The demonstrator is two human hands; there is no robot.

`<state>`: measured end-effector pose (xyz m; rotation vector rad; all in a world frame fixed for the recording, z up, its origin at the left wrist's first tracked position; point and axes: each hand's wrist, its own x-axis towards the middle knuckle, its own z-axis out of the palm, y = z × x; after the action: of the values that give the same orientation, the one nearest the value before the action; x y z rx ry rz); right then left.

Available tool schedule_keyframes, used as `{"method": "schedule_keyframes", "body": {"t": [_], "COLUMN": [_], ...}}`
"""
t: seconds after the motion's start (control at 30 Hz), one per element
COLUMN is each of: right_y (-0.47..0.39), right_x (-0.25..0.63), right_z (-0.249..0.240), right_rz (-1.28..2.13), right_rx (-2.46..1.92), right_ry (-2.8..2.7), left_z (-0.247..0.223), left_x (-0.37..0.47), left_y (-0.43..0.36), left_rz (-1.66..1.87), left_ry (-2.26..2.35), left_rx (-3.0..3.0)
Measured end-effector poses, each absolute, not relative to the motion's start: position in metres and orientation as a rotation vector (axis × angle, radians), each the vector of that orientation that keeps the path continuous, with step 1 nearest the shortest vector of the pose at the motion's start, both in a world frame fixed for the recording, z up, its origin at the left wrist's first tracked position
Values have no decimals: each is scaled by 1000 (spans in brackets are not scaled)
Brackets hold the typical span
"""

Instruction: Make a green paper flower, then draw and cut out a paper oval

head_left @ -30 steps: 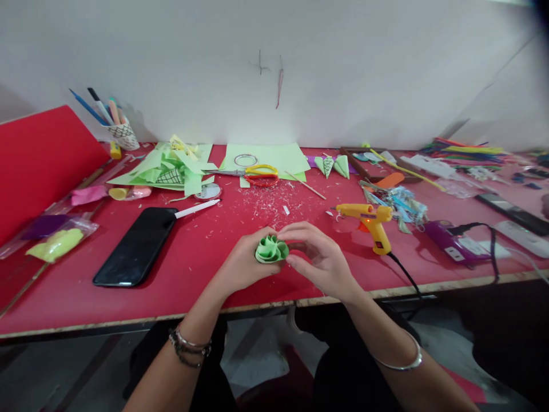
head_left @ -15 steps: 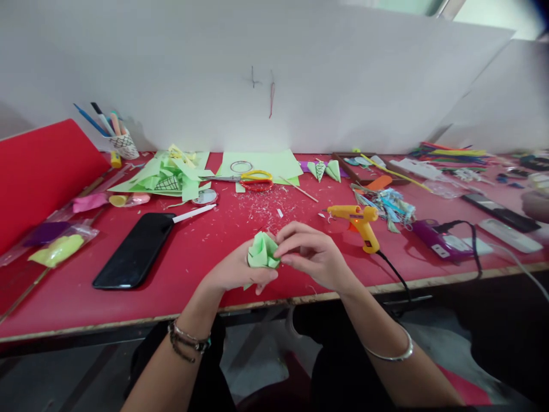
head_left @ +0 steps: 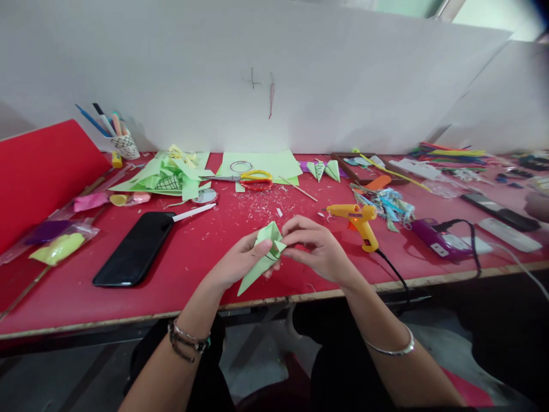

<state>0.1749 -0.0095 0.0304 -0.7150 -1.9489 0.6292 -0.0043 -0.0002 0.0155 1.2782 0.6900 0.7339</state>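
A light green folded paper cone (head_left: 256, 273) with dark lines drawn on it is held over the front edge of the table. My left hand (head_left: 240, 258) is closed round it, thumb across its upper side. The cone tilts, its point toward me and its folded, open end facing away. With fingertips and thumb, my right hand (head_left: 312, 247) pinches a paper flap at the right of that open end. Beyond my hands lie white paper scraps (head_left: 279, 212). A yellow hot glue gun (head_left: 359, 217) rests to the right of my right hand.
A black phone (head_left: 134, 249) and a white pen (head_left: 195, 212) lie left. Scissors (head_left: 256, 181), green paper sheets (head_left: 274, 163) and two small cones (head_left: 326, 170) are farther back. On the right sit a purple power strip (head_left: 441, 240) and tassels (head_left: 390, 206). Another person's hand shows at far right.
My left hand has turned the cone, so its side and point now show instead of mostly its open end. My right hand stays at the rim, fingers pinching the flap.
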Motion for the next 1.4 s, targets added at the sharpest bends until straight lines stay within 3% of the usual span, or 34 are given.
{"method": "schedule_keyframes", "body": {"t": [1.4], "right_y": [-23], "right_x": [155], "right_z": [24], "right_rz": [681], "right_rx": [-875], "right_ry": [-1713], "left_z": [14], "left_x": [-1], "left_y": [-4], "left_rz": [1020], "left_ry": [825], "left_rx": [1854]}}
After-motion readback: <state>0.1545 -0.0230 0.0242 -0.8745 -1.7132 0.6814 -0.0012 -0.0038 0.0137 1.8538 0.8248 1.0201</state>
